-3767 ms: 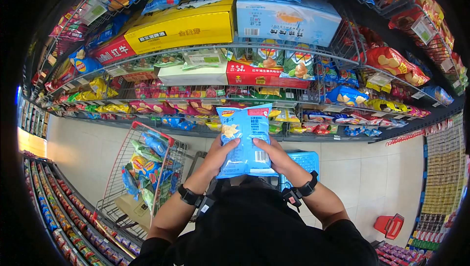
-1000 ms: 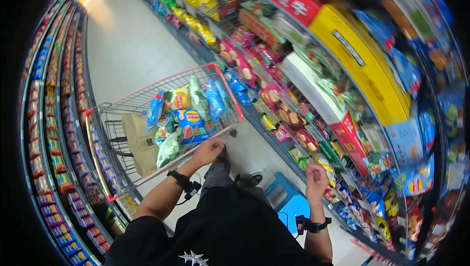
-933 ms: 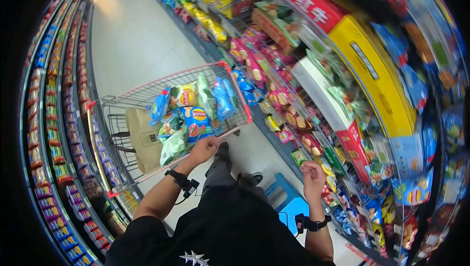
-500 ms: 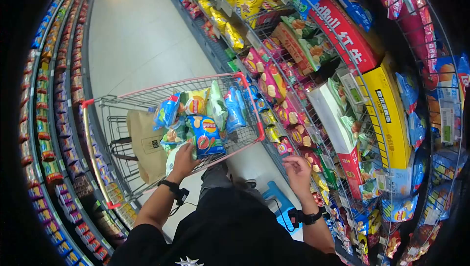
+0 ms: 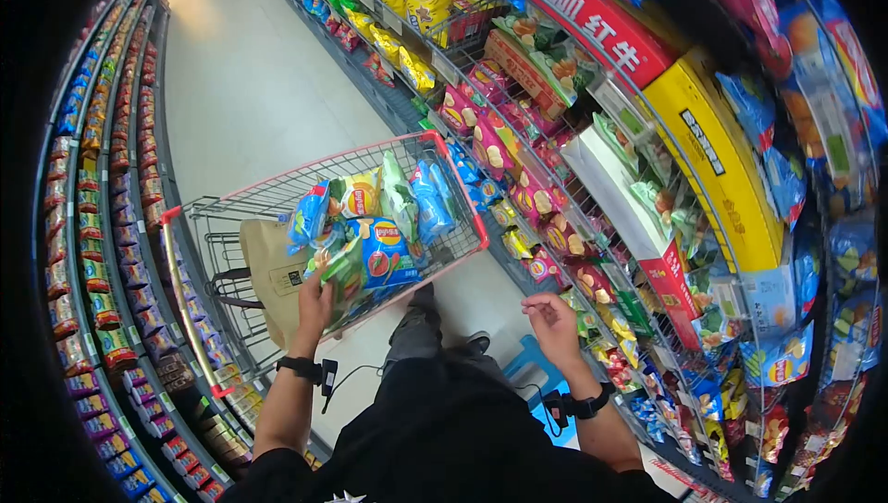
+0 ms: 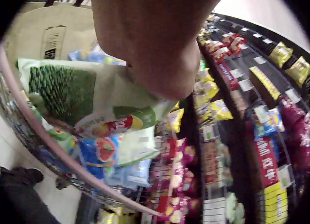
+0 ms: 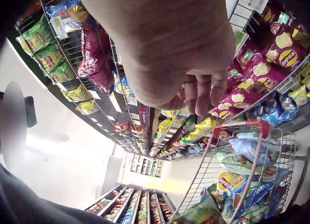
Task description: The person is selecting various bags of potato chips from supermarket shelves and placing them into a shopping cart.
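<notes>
Head: grips one green-and-white plastic snack bag (image 5: 344, 272) in the left hand (image 5: 316, 304), over one wire cart (image 5: 482, 233); holds nothing in the loosely curled right hand (image 5: 552, 321). Left wrist: could lose it over the pink rail (image 6: 92, 179) beside the hand, given the uneven heap beneath; counts one tan bag (image 6: 77, 25). Right wrist: cannot count overlapping packets (image 7: 232, 183).

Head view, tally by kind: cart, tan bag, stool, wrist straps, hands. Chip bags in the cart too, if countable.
Cart: 1
Tan bag: 1
Stool: 1
Wrist straps: 2
Hands: 2 (left hand, right hand)
Total: 7
Chip bags: overlapping, no firm count, left out.
</notes>
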The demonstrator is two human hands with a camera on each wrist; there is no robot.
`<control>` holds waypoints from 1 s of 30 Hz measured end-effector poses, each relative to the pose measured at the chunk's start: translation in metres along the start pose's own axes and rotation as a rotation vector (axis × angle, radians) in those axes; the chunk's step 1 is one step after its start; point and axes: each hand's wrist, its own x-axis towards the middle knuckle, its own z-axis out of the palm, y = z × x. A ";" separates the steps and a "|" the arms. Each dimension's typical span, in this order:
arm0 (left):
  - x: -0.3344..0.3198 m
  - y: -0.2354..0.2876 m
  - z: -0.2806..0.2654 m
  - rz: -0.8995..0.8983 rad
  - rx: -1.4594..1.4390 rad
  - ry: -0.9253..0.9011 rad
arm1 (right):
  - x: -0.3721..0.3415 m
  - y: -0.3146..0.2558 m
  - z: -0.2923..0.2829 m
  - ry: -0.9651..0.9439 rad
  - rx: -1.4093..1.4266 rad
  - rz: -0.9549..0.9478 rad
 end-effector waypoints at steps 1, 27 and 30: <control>-0.005 0.023 -0.004 0.075 -0.047 0.058 | -0.006 0.005 -0.005 -0.012 -0.002 -0.012; -0.230 0.368 0.258 0.158 -0.659 -1.147 | -0.192 0.027 -0.196 0.285 0.759 0.029; -0.233 0.373 0.259 0.205 -0.570 -1.070 | -0.197 0.032 -0.199 0.237 0.779 -0.021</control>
